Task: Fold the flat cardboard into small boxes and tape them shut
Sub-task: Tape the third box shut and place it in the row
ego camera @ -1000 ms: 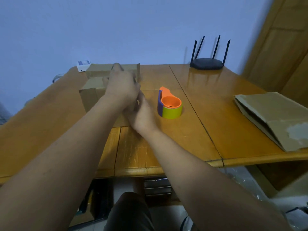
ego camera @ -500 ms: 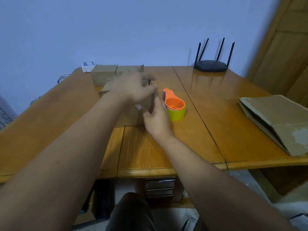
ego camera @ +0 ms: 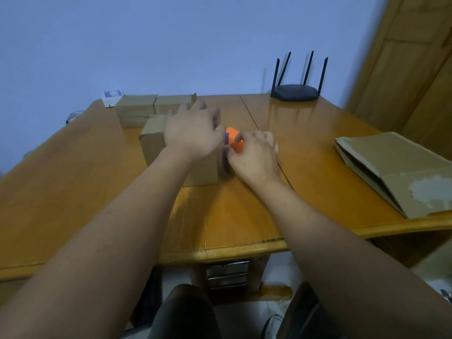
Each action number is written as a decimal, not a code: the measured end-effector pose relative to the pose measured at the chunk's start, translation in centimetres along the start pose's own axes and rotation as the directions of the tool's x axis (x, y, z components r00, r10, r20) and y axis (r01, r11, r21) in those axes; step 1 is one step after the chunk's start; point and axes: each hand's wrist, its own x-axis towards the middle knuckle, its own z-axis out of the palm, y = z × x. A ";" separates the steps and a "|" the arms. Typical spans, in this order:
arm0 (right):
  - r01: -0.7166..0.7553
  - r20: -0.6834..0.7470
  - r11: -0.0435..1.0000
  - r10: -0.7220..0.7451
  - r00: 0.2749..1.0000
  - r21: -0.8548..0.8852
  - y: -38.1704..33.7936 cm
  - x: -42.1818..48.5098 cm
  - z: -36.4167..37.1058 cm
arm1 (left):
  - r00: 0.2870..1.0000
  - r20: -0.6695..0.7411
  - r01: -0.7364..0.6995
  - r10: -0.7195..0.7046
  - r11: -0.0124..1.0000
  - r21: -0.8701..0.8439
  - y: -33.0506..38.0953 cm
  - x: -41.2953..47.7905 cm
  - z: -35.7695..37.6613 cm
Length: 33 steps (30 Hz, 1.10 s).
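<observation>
R hand (ego camera: 254, 152) grips orange plastic dispenser (ego camera: 235, 142).

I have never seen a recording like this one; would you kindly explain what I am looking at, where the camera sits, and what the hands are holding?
There is no machine here. A person works with bare hands, and the picture comes from a camera worn on the head, looking forward and down. The left hand rests on top of a folded cardboard box on the wooden table. The right hand curls round an orange tape dispenser just beside that box. Farther back stand two more small boxes, a small white packet and a black router. A stack of flat cardboard lies near the table's right edge.
</observation>
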 end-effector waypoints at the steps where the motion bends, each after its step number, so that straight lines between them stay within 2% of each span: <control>1: -0.026 0.078 0.996 0.032 0.996 -0.085 0.3 0.2 0.3 | 1.000 -0.001 0.003 -0.003 1.000 -0.004 0.0 0.0 0.1; 3: -0.058 0.200 0.993 0.078 0.977 -0.104 0.9 0.4 1.2 | 1.000 -0.012 0.006 -0.006 1.000 0.000 -0.1 -0.1 0.2; 5: -0.062 0.252 0.998 0.065 0.966 -0.020 1.5 0.4 2.0 | 1.000 -0.022 -0.008 0.008 1.000 0.008 -0.1 -0.3 0.3; 11: -0.066 0.157 0.955 0.021 0.987 0.288 2.9 1.2 2.8 | 1.000 -0.001 -0.028 0.028 0.999 0.042 0.1 -0.4 -0.1; 14: -0.133 0.021 0.833 0.145 0.989 0.537 2.7 2.4 1.3 | 0.999 -0.018 -0.047 0.047 0.999 0.011 -0.1 -0.3 0.2; 16: -0.181 0.026 0.739 0.216 0.976 0.649 2.6 3.1 -0.6 | 0.998 -0.045 -0.051 0.050 0.998 -0.029 -0.2 -0.3 0.3; 18: -0.196 0.057 0.669 0.224 0.973 0.717 2.6 3.8 -2.6 | 0.999 -0.049 -0.017 0.014 0.997 -0.074 -0.2 -0.3 0.1; 22: -0.215 0.141 0.608 0.168 0.976 0.764 3.3 4.6 -5.9 | 0.996 -0.084 -0.003 -0.006 0.994 -0.107 -0.2 -0.1 0.2; 27: -0.277 0.199 0.504 0.205 0.958 0.818 3.7 5.2 -7.9 | 0.998 -0.067 -0.004 -0.003 0.994 -0.112 -0.3 0.1 0.1; 29: -0.328 0.257 0.433 0.215 0.942 0.840 3.8 5.3 -8.5 | 0.998 -0.064 -0.014 0.007 0.994 -0.106 -0.3 0.0 0.1; 33: -0.391 0.365 0.278 0.140 0.920 0.878 3.5 5.2 -9.2 | 0.999 -0.032 -0.038 0.033 0.987 -0.155 -0.5 -0.3 -0.7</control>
